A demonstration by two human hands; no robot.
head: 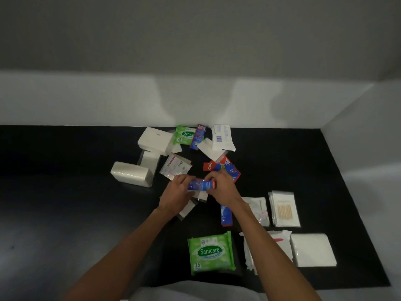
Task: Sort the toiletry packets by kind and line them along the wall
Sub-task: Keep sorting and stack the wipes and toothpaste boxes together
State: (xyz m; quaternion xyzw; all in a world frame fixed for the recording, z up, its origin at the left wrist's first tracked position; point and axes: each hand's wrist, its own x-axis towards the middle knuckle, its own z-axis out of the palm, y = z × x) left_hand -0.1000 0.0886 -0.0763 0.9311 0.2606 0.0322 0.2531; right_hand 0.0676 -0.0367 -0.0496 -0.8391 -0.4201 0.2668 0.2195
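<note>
Head camera looks down on a black worktop (pixel 65 192) with a pale wall (pixel 195 101) along its far edge. Both hands are together at the middle of the scene. The left hand (pixel 176 192) and right hand (pixel 221 187) each pinch one end of a small blue toothpaste packet (pixel 201 185), which lies level between them above the loose pile.

By the look of it the sorting has barely begun. A green Sanicare wipes pack (pixel 184 134), a second blue toothpaste box (pixel 198 136), a white packet with a barcode (pixel 223 137) and a white tissue pack (pixel 155 139) lie close to the wall, but they are mixed, tilted and overlapping, so no row by kind has formed. Red and blue Colgate packets (pixel 223 168), a Dove soap packet (pixel 175 167) and another tissue pack (pixel 132 173) sit jumbled in the centre. Nearer the person, well apart from the wall, are a second Sanicare pack (pixel 211 253), a stack of clear sachets holding thin wooden sticks (pixel 284 208) and a white folded napkin pack (pixel 312 249). Nearly everything remains to be grouped and lined up.
</note>
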